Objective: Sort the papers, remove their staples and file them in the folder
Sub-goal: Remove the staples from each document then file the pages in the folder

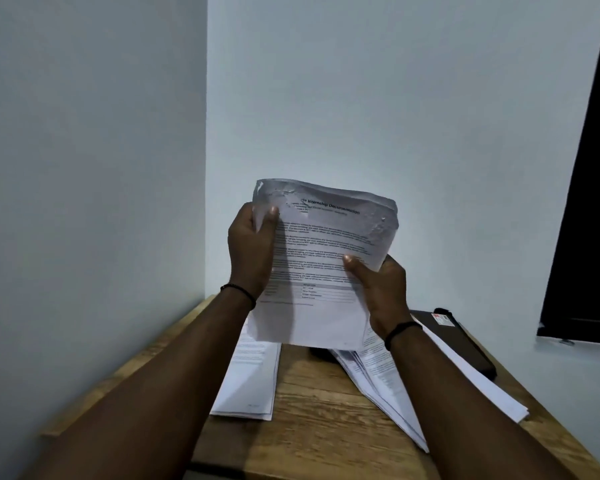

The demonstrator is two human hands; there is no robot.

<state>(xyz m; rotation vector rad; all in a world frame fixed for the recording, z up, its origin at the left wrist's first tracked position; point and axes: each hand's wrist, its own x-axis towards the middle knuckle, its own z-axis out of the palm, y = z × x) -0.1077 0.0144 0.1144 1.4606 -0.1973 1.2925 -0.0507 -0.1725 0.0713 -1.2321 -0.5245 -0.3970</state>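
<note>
Above the wooden table (312, 403) I hold a sheaf of printed papers (323, 261) up before the pale wall, both arms stretched forward. Its long axis runs up and away from me, heading at the far end, the top edge crumpled and tilted a little rightward. My left hand (250, 247) grips the sheaf's upper left edge, thumb curled over the front, fingers behind, a dark band at the wrist. My right hand (381, 289) clamps the lower right edge, thumb pressed on the printed face, fingers hidden behind; it wears a dark band too. On the table's left part lies a flat stack of sheets (250, 379). On its right part a fanned pile of papers (413, 382) slants toward me, and at the table's far right edge lies a dark folder (465, 341), partly under that pile.
</note>
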